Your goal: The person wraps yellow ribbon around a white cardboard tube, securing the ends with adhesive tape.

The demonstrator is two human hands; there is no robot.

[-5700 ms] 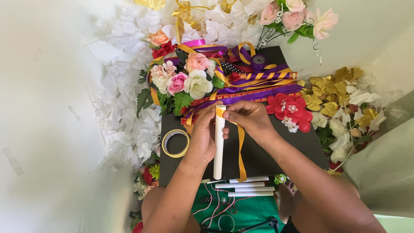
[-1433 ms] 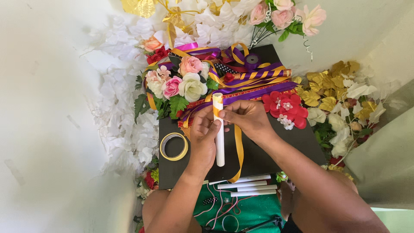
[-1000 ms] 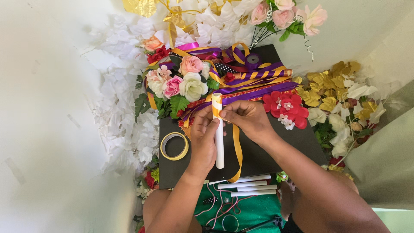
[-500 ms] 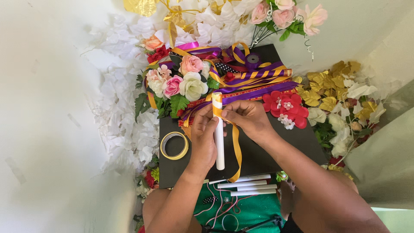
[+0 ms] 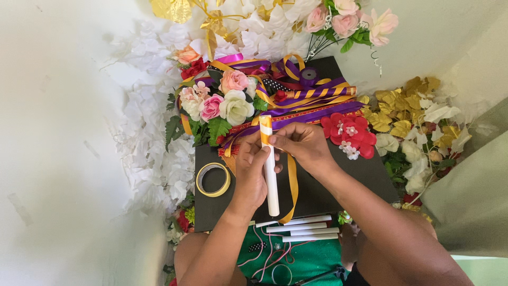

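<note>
Gripping a white paper tube upright over a black board: left hand closed about its middle, long axis running toward the body. Pinching an orange satin ribbon against the tube's far end: right hand, the nearer to that wrap. Lying just left: yellow tape roll.

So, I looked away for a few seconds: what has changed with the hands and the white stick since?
Little: the orange ribbon is wound slightly further around the white stick's top. Both the left hand and right hand still grip it; the tape roll and spare sticks stayed put.
</note>
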